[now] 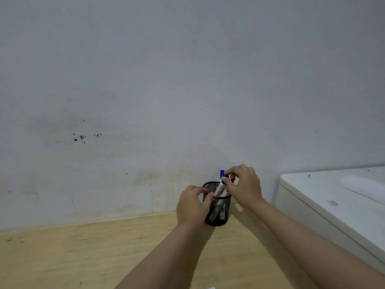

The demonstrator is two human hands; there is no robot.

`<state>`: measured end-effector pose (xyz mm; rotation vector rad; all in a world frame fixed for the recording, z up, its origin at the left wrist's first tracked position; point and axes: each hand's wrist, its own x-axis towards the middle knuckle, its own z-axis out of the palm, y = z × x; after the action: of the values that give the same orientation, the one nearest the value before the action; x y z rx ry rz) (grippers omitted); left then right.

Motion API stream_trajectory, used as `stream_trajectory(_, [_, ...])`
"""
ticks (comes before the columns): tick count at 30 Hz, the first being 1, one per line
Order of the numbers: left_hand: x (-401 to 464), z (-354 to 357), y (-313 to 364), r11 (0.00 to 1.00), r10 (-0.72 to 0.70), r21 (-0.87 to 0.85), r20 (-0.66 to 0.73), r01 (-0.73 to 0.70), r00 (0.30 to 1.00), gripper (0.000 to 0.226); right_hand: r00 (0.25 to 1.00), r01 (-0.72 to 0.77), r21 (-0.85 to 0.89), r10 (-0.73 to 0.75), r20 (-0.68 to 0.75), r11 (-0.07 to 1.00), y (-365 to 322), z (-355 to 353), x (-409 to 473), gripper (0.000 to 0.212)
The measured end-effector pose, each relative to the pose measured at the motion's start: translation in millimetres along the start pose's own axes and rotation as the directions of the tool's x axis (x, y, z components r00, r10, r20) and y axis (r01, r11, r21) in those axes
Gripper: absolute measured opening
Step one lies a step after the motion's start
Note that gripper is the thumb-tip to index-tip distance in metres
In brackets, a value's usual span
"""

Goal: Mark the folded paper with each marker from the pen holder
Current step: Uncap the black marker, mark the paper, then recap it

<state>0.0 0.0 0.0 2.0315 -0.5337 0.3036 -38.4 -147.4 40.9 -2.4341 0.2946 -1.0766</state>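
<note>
The right hand point(243, 184) hides the marker caps point(226, 180); a white scrap point(210, 287) is cut off below

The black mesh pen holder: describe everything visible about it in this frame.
The black wire-mesh pen holder is a round, open-topped cup standing upright on the light wooden table, close to the grey wall. Several markers lean inside, their pale barrels showing through the mesh; a blue-capped marker sticks up highest. The left hand grips its side and rim, while the right hand pinches a marker top above it.
</note>
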Motion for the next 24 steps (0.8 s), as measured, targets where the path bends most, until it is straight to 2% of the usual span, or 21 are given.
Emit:
stream_trajectory(2, [-0.6,-3.1,2.5,1.000,-0.016,0.009,0.004,0.016,1.000,0.024,0.997,-0.028,0.152,0.017,0.070,0.988,-8.7,-10.9,4.0,0.007])
stream_trajectory(4, [-3.9,-6.0,9.0,0.998,-0.064,-0.019,0.028,0.064,0.998,0.024,0.998,-0.038,0.236,0.027,0.049,0.971,-18.3,-24.8,5.9,0.008])
stream_trajectory(7, [-11.9,-15.4,25.3,0.946,-0.183,-0.270,0.005,0.178,0.983,0.018,0.997,0.029,0.325,-0.003,-0.080,0.945,-32.3,-49.5,-4.9,0.008])
stream_trajectory(9, [-22.4,-28.7,43.0,0.827,-0.284,-0.493,0.046,0.269,0.958,0.015,0.992,0.051,0.357,-0.005,-0.129,0.933,-43.1,-66.9,-23.6,0.010])
stream_trajectory(11, [-34.6,-43.7,61.4,0.639,-0.355,-0.674,0.170,0.371,0.919,0.014,0.994,0.055,0.392,-0.012,-0.113,0.918,-51.0,-79.9,-46.7,0.015])
stream_trajectory(13, [-46.7,-58.6,76.2,0.460,-0.376,-0.767,0.288,0.447,0.881,0.014,0.997,0.048,0.431,-0.016,-0.078,0.901,-56.3,-87.7,-71.0,0.018])
stream_trajectory(15, [-57.7,-71.2,86.5,0.357,-0.388,-0.791,0.359,0.497,0.849,0.017,0.999,0.033,0.469,-0.012,-0.048,0.882,-61.3,-92.2,-92.4,0.017])
stream_trajectory(18, [-76.8,-90.0,100.5,0.363,-0.404,-0.788,0.347,0.497,0.846,0.024,1.000,0.008,0.489,-0.016,0.012,0.873,-70.0,-95.8,-117.9,0.016])
stream_trajectory(21, [-91.7,-108.9,107.9,0.384,-0.441,-0.799,0.281,0.462,0.852,0.032,0.989,0.036,0.497,-0.104,0.110,0.867,-84.7,-101.6,-131.2,0.020])
stream_trajectory(24, [-100.3,-129.7,106.2,0.440,-0.458,-0.797,0.197,0.413,0.867,0.030,0.971,0.083,0.485,-0.181,0.158,0.871,-105.0,-107.8,-135.1,0.013])
